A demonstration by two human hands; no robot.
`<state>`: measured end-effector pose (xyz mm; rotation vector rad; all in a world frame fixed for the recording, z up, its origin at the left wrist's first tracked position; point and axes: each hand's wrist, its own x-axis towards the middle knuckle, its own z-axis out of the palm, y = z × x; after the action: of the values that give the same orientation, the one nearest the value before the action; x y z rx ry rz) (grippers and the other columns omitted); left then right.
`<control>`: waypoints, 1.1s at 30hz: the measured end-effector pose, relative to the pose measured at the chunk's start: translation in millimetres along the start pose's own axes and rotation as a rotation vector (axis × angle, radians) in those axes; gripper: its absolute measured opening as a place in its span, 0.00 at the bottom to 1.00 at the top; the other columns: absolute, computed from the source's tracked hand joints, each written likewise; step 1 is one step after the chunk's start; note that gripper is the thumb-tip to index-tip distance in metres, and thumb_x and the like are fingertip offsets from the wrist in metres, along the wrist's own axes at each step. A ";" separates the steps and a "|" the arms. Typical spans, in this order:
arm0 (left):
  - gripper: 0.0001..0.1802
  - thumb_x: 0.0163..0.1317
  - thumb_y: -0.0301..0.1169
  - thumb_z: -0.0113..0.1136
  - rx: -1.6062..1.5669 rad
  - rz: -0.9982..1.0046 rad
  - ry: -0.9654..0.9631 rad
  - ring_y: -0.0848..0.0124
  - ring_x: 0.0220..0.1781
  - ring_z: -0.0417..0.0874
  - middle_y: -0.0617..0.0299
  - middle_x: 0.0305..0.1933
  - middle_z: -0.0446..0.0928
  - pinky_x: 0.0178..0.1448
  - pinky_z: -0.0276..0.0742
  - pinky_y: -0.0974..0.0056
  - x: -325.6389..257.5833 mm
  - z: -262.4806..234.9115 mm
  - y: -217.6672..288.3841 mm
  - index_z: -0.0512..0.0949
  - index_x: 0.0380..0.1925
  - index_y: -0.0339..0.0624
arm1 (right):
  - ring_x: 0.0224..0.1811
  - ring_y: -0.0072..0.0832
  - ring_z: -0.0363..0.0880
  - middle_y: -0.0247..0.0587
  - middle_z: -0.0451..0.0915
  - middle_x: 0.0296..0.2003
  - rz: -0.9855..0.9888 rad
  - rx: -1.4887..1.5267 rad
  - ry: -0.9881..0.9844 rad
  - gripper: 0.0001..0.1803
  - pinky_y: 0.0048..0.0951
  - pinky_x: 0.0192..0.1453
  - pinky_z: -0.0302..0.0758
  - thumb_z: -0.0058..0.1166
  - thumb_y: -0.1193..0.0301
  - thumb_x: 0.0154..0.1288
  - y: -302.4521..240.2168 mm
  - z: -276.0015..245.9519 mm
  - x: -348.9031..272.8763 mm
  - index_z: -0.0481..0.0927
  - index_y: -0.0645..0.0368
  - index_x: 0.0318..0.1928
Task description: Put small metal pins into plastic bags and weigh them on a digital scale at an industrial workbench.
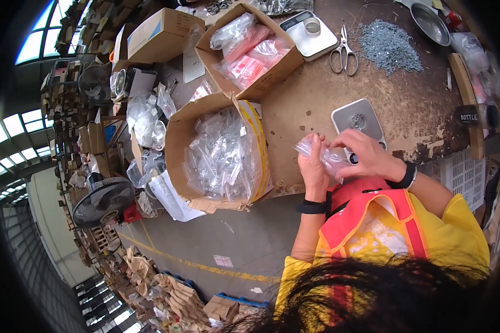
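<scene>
Both my hands hold a small clear plastic bag close to my body, at the table's front edge. My left hand grips its left side, with the thumb pointing up. The fingers of my right hand pinch the bag's right side. Whether anything is inside the bag I cannot tell. Just beyond my right hand lies a small scale with a little heap of metal screws on it. My right hand partly covers the scale's near end. A large pile of similar small screws lies at the back right.
Left of my hands stands an open carton full of filled clear bags. Behind it, another carton holds packs of red-printed bags. Scissors, a second scale and a metal bowl lie farther back. A fan stands far left.
</scene>
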<state>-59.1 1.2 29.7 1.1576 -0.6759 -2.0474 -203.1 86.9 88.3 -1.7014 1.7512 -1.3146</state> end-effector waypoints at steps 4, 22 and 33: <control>0.18 0.69 0.37 0.68 -0.048 -0.038 -0.068 0.73 0.40 0.82 0.59 0.45 0.82 0.44 0.78 0.67 0.1 -3.1 2.0 0.76 0.51 0.39 | 0.34 0.30 0.82 0.42 0.79 0.30 0.419 0.183 -0.019 0.12 0.30 0.39 0.76 0.64 0.69 0.64 18.0 1.8 -8.1 0.79 0.61 0.43; 0.13 0.71 0.42 0.66 0.012 -0.087 -0.055 0.77 0.32 0.75 0.67 0.36 0.77 0.32 0.72 0.69 -5.4 -6.8 10.6 0.77 0.41 0.45 | 0.28 0.17 0.76 0.28 0.78 0.28 0.671 0.567 0.113 0.08 0.22 0.34 0.74 0.58 0.70 0.74 29.4 -9.6 -2.5 0.77 0.61 0.38; 0.17 0.62 0.28 0.74 0.716 0.401 -0.242 0.78 0.39 0.79 0.69 0.35 0.81 0.48 0.76 0.72 -29.1 34.4 28.4 0.83 0.48 0.33 | 0.27 0.14 0.74 0.30 0.78 0.24 0.628 0.410 0.066 0.13 0.22 0.31 0.72 0.56 0.69 0.76 7.9 -10.9 12.7 0.78 0.64 0.34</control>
<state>-69.8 9.2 81.3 1.0201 -1.7064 -1.6427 -218.9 77.8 91.7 -0.8011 1.6965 -1.3094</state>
